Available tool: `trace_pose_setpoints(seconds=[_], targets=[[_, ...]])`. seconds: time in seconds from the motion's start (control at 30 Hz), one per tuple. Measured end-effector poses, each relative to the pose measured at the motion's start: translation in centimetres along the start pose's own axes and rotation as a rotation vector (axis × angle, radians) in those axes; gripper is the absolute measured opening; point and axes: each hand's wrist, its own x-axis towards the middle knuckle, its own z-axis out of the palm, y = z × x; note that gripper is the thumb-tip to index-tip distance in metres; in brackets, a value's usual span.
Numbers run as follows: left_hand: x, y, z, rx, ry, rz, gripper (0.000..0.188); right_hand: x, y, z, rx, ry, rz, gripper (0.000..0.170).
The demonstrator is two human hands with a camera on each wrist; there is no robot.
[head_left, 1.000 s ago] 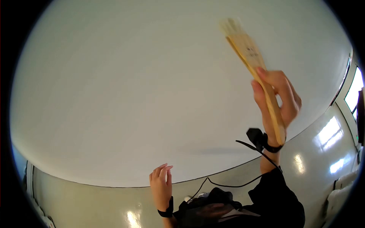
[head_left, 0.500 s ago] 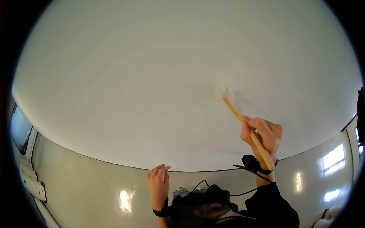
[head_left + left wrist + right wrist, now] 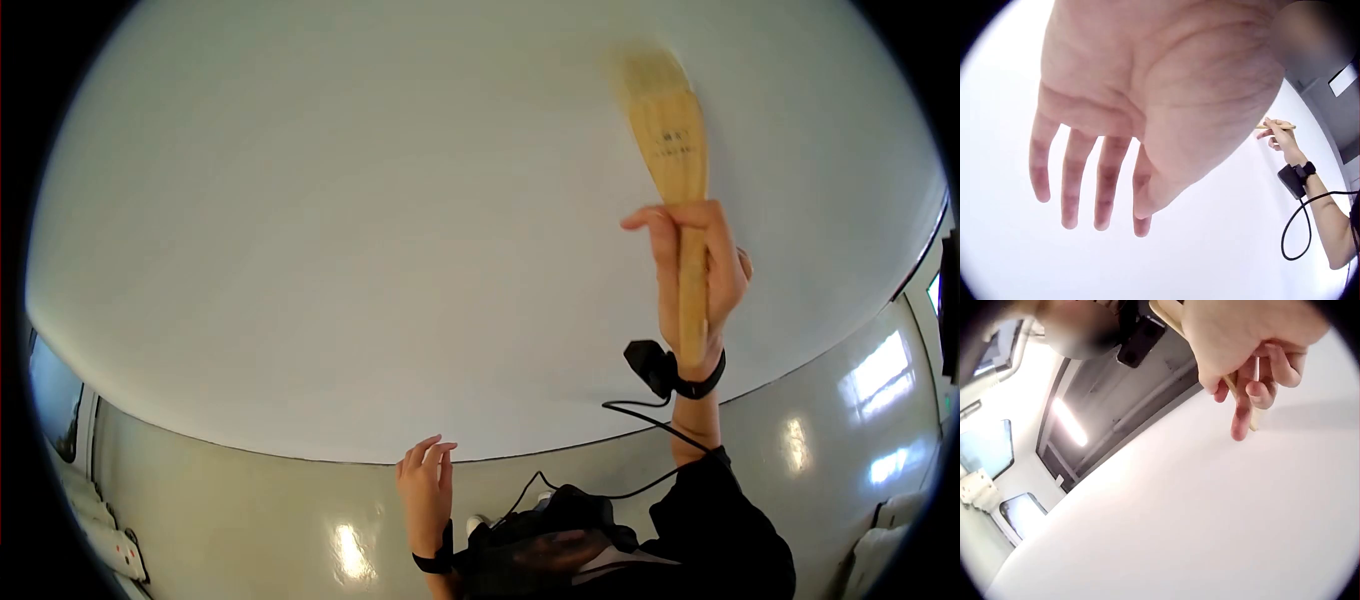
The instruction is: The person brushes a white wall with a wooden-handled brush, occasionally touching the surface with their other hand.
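Observation:
My right hand [image 3: 712,255] grips the wooden handle of a wide flat brush [image 3: 672,140], its pale bristles pointing up and blurred against the white surface [image 3: 400,250]. Dark lettering shows on the brush's broad part. In the right wrist view the right hand [image 3: 1257,344] has its fingers around the handle, the brush mostly hidden behind it. My left hand [image 3: 427,495] hangs near the surface's lower edge, fingers loosely extended, holding nothing. The left wrist view shows the left hand [image 3: 1154,94] with fingers spread over the white surface. Whether the bristles touch the surface, I cannot tell.
A glossy floor [image 3: 250,500] runs below the white surface's curved lower edge. A black cable [image 3: 640,490] leads from the right wrist camera [image 3: 650,367] to the dark clothing. White objects [image 3: 115,545] stand at the lower left, and windows show at both sides.
The right hand with the brush went down from its first position, then back up, and the brush's broad face now shows. The left hand stays nearly in place; the head view has shifted slightly.

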Motion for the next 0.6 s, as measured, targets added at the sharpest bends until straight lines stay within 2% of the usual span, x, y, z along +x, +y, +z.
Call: trace_pose_setpoints(seconds=[0.1, 0.27, 0.37, 0.4, 0.5, 0.57, 0.6], targets=[[-0.4, -0.7, 1.1, 0.015, -0.011, -0.002, 0.014, -2.4, 0.3, -2.8, 0.205, -0.037, 0.288, 0.019], [-0.6, -2.9, 2.4, -0.021, -0.069, 0.053, 0.014, -7.1, -1.6, -6.3, 0.311, -0.141, 0.727, 0.035], [-0.4, -3.5, 2.3, -0.059, -0.098, 0.101, 0.013, -7.9, -2.9, -6.9, 0.240, -0.328, 0.917, 0.030], [-0.4, -3.6, 2.1, -0.071, -0.103, 0.110, 0.013, -7.6, -3.8, -6.4, 0.207, -0.252, 0.898, 0.031], [0.1, -4.2, 1.8, -0.074, -0.115, 0.149, 0.013, -6.4, -5.1, -4.6, 0.256, 0.041, 0.665, 0.032], [0.2, -4.7, 1.7, -0.069, -0.121, 0.176, 0.013, -4.5, -4.1, -3.7, 0.354, 0.028, 0.408, 0.033], [0.3, -5.0, 1.8, -0.072, -0.122, 0.186, 0.013, -3.1, -3.3, -3.1, 0.372, 0.026, 0.346, 0.034]])
